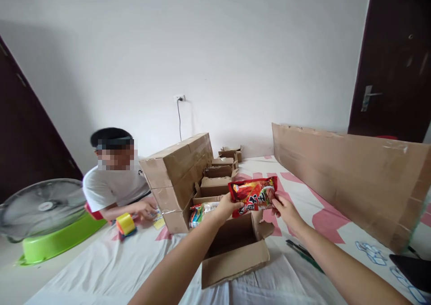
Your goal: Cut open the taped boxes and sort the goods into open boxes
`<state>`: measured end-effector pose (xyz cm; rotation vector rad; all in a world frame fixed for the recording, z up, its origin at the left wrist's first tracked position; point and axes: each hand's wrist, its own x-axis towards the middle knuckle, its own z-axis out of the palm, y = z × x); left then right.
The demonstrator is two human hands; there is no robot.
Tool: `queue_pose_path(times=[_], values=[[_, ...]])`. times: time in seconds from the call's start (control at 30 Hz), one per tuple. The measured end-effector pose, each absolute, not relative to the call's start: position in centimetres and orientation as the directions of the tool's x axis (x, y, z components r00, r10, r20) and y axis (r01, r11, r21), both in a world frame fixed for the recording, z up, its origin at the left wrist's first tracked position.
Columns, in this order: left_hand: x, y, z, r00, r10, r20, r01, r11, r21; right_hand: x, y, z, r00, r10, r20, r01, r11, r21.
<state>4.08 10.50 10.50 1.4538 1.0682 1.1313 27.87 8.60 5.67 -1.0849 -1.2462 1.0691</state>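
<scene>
A red printed food packet (pixel 253 194) is stretched between my two hands above an open cardboard box (pixel 235 262). My left hand (pixel 229 206) pinches its left end, and my right hand (pixel 283 208) grips the lower right corner. Directly below, the box stands with its flaps spread; the part of its inside that shows is dark. Just behind my left wrist, colourful plastic packets (pixel 198 214) sit in another open box, partly hidden by my arm. Beside my right forearm a dark, slim tool (pixel 305 254), perhaps a cutter, lies on the cloth.
Several open boxes (pixel 217 186) run back toward the wall beside stacked closed cartons (pixel 182 165). A co-worker (pixel 117 183) leans at the left near a yellow tape roll (pixel 125 224). A long cardboard panel (pixel 346 174) stands at right; a green basin (pixel 60 244) is far left.
</scene>
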Motion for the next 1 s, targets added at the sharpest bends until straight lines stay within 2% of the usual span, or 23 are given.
queue_pose_path(times=[0.27,0.5,0.63,0.67,0.77,0.83,0.87,0.93,1.0], values=[[5.5,15.8,10.1,0.059,0.993,0.099,0.235,-0.111,0.966,26.2,13.5,5.4,0.059,0.997,0.053,-0.041,0.055,-0.998],[6.0,12.1,10.5,0.165,0.974,0.158,0.24,-0.195,0.951,28.5,9.4,4.4,-0.118,0.993,-0.003,-0.276,-0.035,-0.96],[5.6,5.6,8.8,0.213,0.959,0.189,0.299,-0.248,0.921,31.2,5.5,2.3,-0.033,0.999,-0.041,-0.44,-0.051,-0.896],[5.5,3.7,8.1,0.232,0.953,0.196,0.355,-0.271,0.895,31.8,4.5,1.8,0.014,0.999,-0.049,-0.482,-0.036,-0.875],[4.8,-0.6,5.9,0.406,0.903,0.141,0.661,-0.397,0.637,33.5,1.5,0.0,0.128,0.989,-0.068,-0.582,0.02,-0.813],[3.9,-2.0,4.9,0.463,0.883,0.081,0.765,-0.444,0.466,34.2,-0.1,-1.2,0.166,0.983,-0.078,-0.632,0.046,-0.773],[3.1,-2.3,4.6,0.465,0.881,0.093,0.787,-0.459,0.413,34.4,-0.8,-1.8,0.18,0.98,-0.086,-0.654,0.054,-0.754],[1.0,-2.5,4.3,0.429,0.876,0.22,0.795,-0.482,0.369,34.7,-1.7,-3.2,0.194,0.974,-0.12,-0.693,0.049,-0.72],[-1.5,-2.8,4.3,0.323,0.859,0.398,0.779,-0.48,0.403,34.8,-2.4,-4.5,0.161,0.974,-0.16,-0.716,0.004,-0.698]])
